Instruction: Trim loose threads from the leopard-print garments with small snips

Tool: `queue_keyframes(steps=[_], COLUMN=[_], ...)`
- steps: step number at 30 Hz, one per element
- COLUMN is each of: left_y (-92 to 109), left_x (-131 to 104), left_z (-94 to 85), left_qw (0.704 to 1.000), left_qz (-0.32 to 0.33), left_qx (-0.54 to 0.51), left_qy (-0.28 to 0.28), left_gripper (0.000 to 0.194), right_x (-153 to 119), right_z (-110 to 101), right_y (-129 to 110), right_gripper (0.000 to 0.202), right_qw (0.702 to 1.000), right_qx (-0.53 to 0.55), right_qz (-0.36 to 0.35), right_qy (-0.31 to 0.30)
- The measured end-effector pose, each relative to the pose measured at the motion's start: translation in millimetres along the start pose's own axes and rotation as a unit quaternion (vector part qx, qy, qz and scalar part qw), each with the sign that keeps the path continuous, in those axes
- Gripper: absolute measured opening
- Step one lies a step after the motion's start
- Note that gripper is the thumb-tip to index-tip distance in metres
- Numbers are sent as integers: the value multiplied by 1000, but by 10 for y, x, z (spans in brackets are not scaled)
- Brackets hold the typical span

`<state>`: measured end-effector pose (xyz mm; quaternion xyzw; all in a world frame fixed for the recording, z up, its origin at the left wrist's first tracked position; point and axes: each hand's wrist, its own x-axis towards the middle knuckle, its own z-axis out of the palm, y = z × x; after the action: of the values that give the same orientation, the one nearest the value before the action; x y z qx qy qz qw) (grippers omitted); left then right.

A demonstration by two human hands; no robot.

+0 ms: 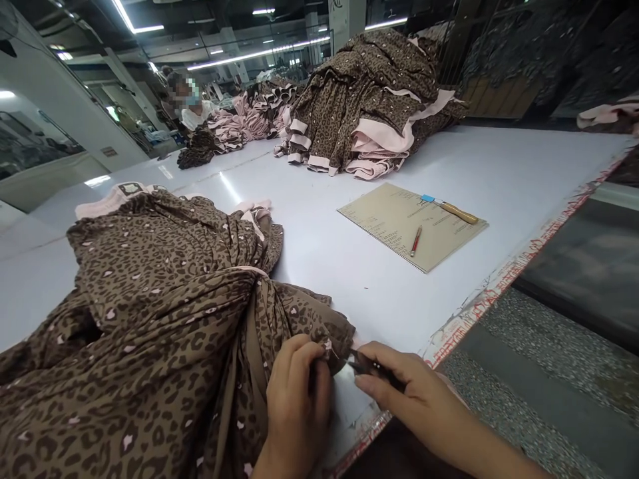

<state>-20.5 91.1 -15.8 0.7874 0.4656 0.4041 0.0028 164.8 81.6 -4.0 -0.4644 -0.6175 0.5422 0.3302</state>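
Observation:
A bundle of brown leopard-print garments [164, 313] with pink bands lies across the left of the table, gathered tightly by a strip around its middle. At the bundle's right end, my left hand [299, 392] pinches the edge of the leopard-print fabric, its fingers curled inward. Close to that edge, my right hand [409, 392] grips a pair of dark thread snips [372, 367], with the blades pointing left toward the cloth. Whether the blades touch the fabric I cannot tell.
A printed cardboard sheet [384, 223] bears a red pencil [416, 241] and a wooden-handled tool [456, 212]. Behind stands a large pile of leopard-print garments [369, 100]. A person [192, 106] is at the far left by more garments. The table edge [504, 283] carries red-printed tape.

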Motion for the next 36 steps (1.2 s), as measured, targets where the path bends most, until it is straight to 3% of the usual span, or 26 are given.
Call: queue_keyframes(steps=[8, 14, 21, 36], left_y=[-35, -43, -10, -9], left_x=[-73, -84, -55, -53], left_z=[1, 16, 12, 13], left_qw=[999, 999, 999, 998], left_qz=[26, 23, -11, -17], left_qx=[-22, -22, -47, -54], left_qy=[7, 10, 22, 13], left_gripper=[25, 23, 24, 24], right_x=[97, 135, 62, 115], right_z=[112, 125, 91, 115], right_y=[-51, -23, -29, -7], right_gripper=[19, 26, 22, 25], right_qw=[995, 996, 993, 996], right_qx=[-101, -81, -112, -88], right_qz=[-11, -20, -3, -20], right_qy=[10, 17, 25, 21])
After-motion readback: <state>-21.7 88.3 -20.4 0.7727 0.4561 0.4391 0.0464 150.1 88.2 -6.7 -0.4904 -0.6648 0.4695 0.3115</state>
